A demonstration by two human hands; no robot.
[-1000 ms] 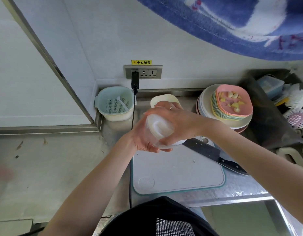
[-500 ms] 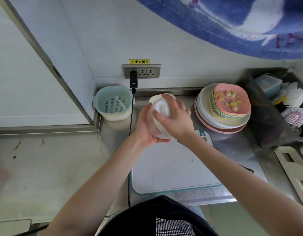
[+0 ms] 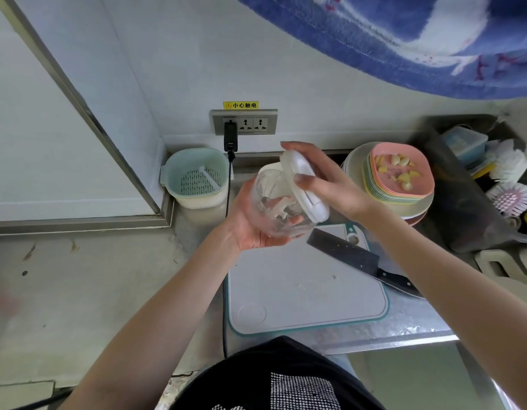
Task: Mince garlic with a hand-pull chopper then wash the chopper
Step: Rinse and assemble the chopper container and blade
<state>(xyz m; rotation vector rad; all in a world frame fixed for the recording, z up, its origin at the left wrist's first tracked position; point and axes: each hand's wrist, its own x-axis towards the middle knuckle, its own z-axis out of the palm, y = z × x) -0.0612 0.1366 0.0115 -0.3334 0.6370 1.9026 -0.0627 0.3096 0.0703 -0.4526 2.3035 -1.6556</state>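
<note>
The stainless steel counter [image 3: 404, 332] carries a pale grey rectangular cutting board with a teal rim [image 3: 303, 291]; a black-bladed cleaver with a black handle [image 3: 360, 261] lies across the board's far right corner. At the right rear, a stack of round and square plastic plates is topped by a pink square plate [image 3: 401, 170] holding peeled yellow garlic cloves [image 3: 400, 170], not yet loaded into the chopper. At the left rear stands a pale green colander basket [image 3: 197, 179].

The clear plastic bowl of the hand-pull chopper [image 3: 274, 205] is held in the air above the far edge of the board, tilted with its mouth toward the right. The left hand [image 3: 250, 223] cups the bowl from below, fingers curled round its wall. A blade assembly is visible inside; no garlic can be seen in the bowl.

Change: half a second ago the white round lid [image 3: 303, 184] sat on the bowl under the right hand; it is now tilted off the rim. The right hand [image 3: 330, 184] grips the lid, thumb pressed on its top face, fingers curled round the far edge.

Judgement: the chopper is being opened for loading. The mincing step has not begun. The next operation is likely to put the lid down and transfer the cloves.
</note>
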